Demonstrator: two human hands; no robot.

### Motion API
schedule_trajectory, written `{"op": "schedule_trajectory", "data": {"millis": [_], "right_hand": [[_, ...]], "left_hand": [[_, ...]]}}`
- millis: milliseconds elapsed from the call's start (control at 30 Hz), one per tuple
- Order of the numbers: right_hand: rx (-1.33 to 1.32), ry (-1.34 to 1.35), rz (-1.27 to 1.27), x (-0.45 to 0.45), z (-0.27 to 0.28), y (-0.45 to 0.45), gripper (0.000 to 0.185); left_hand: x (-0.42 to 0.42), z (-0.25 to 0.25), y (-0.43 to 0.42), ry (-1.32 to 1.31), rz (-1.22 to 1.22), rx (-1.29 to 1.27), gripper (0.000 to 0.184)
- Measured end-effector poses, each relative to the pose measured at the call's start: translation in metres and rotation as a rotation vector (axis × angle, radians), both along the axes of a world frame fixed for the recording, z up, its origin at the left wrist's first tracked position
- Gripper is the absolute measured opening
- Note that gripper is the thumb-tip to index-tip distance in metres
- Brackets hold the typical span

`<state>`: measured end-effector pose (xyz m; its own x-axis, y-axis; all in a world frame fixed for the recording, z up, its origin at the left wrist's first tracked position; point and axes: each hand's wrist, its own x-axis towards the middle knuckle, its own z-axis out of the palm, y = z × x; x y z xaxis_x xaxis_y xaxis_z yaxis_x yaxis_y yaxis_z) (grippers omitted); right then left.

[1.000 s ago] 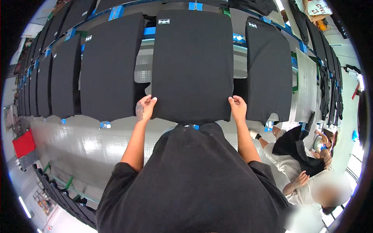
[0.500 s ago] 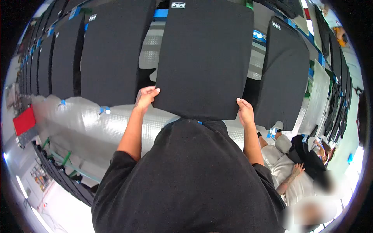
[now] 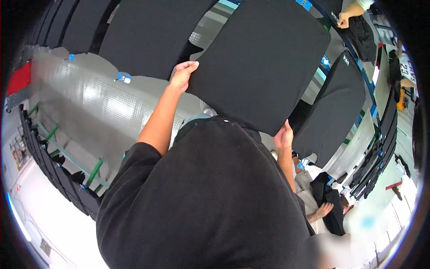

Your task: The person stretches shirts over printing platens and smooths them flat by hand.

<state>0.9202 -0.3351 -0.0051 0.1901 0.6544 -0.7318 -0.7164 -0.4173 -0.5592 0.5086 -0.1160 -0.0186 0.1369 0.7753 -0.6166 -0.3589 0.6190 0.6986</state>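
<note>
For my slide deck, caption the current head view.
Left hand and right hand hold a black cloth around its lower corners.

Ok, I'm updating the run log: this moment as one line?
left hand: gripping black cloth, left edge | right hand: gripping cloth's near right corner

One head-worn camera looks forward and down, close over the black shirt point(image 3: 201, 193).

So the middle cloth point(image 3: 260, 67) is right in front of me, left hand point(image 3: 182, 76) at its near-left corner, right hand point(image 3: 284, 136) near-right, left cloth point(image 3: 150, 38) and right cloth point(image 3: 335, 107) either side.
</note>
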Motion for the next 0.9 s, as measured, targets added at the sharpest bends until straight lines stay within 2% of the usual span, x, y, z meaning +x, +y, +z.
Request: {"op": "schedule_trajectory", "data": {"millis": [233, 467, 533, 600, 667, 700, 733, 767, 800, 867, 900], "right_hand": [[-0.051, 0.040, -0.131, 0.004, -0.010, -0.010, 0.037], [0.059, -0.043, -0.159, 0.003, -0.021, -0.012, 0.031], [0.073, -0.080, -0.188, 0.001, -0.018, -0.011, 0.031], [0.037, -0.109, -0.103, 0.003, -0.014, -0.011, 0.027], [-0.276, -0.462, 0.105, 0.015, -0.023, -0.013, 0.026], [-0.194, -0.683, 0.133, 0.014, -0.032, -0.015, 0.024], [-0.199, -0.619, 0.112, 0.011, -0.015, -0.004, 0.026], [-0.167, -0.553, 0.037, 0.006, 0.002, 0.009, 0.023], [-0.131, -0.486, -0.032, 0.003, 0.013, 0.017, 0.021], [-0.081, -0.468, -0.014, -0.003, 0.017, 0.021, 0.021], [-0.033, -0.451, 0.016, -0.005, 0.018, 0.022, 0.020]], "left_hand": [[0.001, -0.010, 0.001, 0.041, 0.033, 0.042, 0.010], [0.001, -0.015, 0.005, 0.038, -0.003, -0.079, 0.008], [0.001, -0.015, 0.005, 0.067, -0.009, -0.044, 0.011], [-0.013, -0.039, 0.010, 0.384, -0.286, -0.052, 0.020], [-0.020, -0.062, 0.014, 0.959, -0.567, 0.319, 0.029], [-0.006, -0.036, 0.016, 0.999, -0.525, 0.346, 0.031], [0.005, -0.005, 0.015, 1.043, -0.477, 0.372, 0.034], [0.011, 0.001, 0.013, 0.819, -0.318, 0.314, 0.035], [0.013, 0.003, 0.011, 0.815, -0.330, 0.326, 0.035], [0.012, 0.007, 0.005, 0.661, -0.417, 0.332, 0.034], [0.013, 0.011, 0.002, 0.562, -0.450, 0.220, 0.031]]}}
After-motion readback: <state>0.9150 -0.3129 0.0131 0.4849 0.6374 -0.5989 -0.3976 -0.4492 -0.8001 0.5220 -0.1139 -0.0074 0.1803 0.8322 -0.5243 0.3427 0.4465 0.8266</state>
